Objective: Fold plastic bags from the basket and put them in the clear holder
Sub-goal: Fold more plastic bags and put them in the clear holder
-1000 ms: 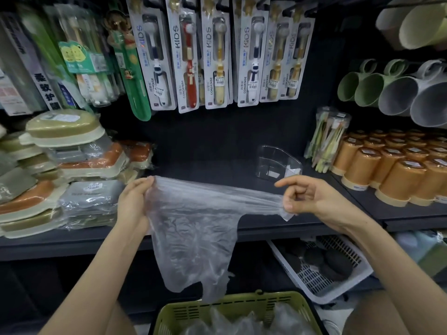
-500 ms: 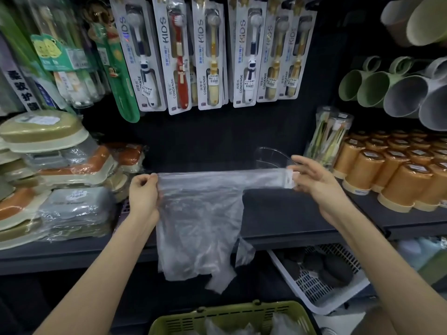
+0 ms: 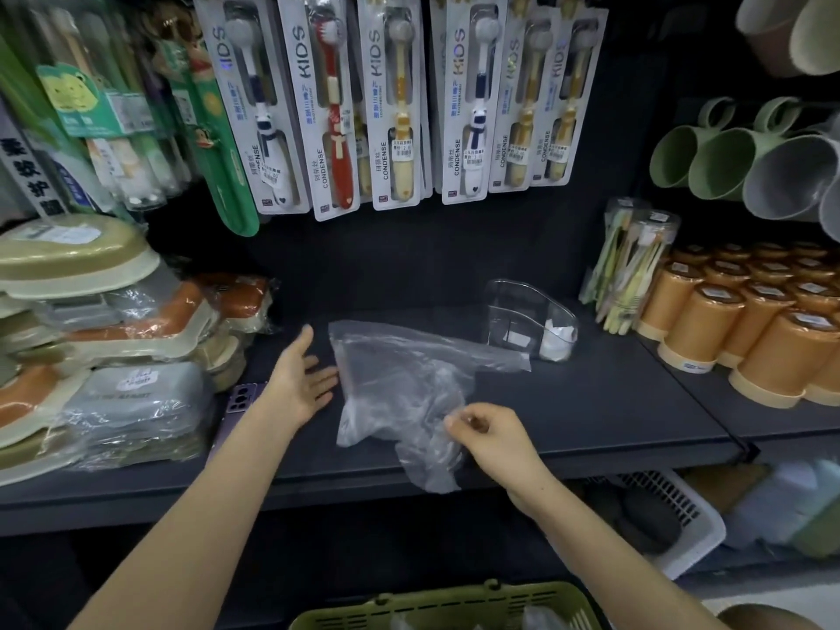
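Left hand (image 3: 300, 384) spread flat; right hand (image 3: 493, 441) with fingers (image 3: 461, 422) curled.

Dim, flat light from above reaches a dark grey matte shelf (image 3: 613, 402), which soaks up most of it and shows only faint shadows. A soft sheen glints on the carded children's toothbrush packs (image 3: 386, 106) and along the creases of a thin clear plastic bag (image 3: 400, 379). Wide-angle distortion bows the hanging green plastic mugs (image 3: 709, 152) at right and the wrapped, stacked soap boxes (image 3: 91, 311) at left, where detail smears. Deep shadow fills the space under the shelf. The whole picture is slightly soft.
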Action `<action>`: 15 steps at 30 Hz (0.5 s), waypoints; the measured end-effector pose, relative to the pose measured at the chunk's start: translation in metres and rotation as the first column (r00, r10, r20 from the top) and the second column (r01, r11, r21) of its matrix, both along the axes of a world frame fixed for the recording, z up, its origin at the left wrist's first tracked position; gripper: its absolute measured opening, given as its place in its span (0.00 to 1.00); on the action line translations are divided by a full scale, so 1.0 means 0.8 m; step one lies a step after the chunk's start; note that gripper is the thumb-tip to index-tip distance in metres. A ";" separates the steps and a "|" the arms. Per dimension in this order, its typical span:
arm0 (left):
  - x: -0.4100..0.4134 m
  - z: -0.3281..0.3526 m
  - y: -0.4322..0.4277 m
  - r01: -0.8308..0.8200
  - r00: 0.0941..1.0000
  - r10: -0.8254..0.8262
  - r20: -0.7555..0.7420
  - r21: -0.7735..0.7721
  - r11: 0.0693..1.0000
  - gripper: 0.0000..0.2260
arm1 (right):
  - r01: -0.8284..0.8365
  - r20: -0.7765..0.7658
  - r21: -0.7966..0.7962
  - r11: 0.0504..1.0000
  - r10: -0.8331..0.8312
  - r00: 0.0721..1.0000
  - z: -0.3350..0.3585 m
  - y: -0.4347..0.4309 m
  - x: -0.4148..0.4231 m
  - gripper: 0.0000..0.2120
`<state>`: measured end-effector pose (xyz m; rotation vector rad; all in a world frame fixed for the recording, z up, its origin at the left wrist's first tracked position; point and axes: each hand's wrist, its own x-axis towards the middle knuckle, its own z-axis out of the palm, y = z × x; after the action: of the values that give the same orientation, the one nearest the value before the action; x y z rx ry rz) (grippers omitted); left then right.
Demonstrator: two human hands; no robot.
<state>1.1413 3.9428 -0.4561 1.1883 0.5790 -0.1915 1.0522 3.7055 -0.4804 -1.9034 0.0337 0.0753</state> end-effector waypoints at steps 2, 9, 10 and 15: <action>-0.028 -0.011 0.002 0.061 0.996 -0.048 -0.070 0.203 0.977 0.29 | 0.071 -0.028 0.063 0.996 -0.069 0.997 -0.001 0.004 0.006 0.09; -0.097 -0.024 -0.010 0.074 0.994 -0.095 0.046 0.348 0.935 0.16 | 0.094 -0.043 0.101 0.990 -0.090 0.995 -0.003 0.014 0.010 0.10; -0.100 -0.023 -0.015 0.049 0.993 -0.086 0.087 0.354 0.934 0.13 | 0.090 -0.036 0.100 0.991 -0.087 0.996 -0.003 0.015 0.009 0.10; -0.105 -0.023 -0.027 0.018 0.979 -0.102 0.177 0.421 0.907 0.09 | 0.074 -0.041 0.131 0.989 -0.069 0.997 0.003 0.019 -0.001 0.14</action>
<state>1.0572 3.9208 -0.4744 1.6230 0.4189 0.0017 1.0512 3.7206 -0.4782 -1.7660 0.1187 0.0626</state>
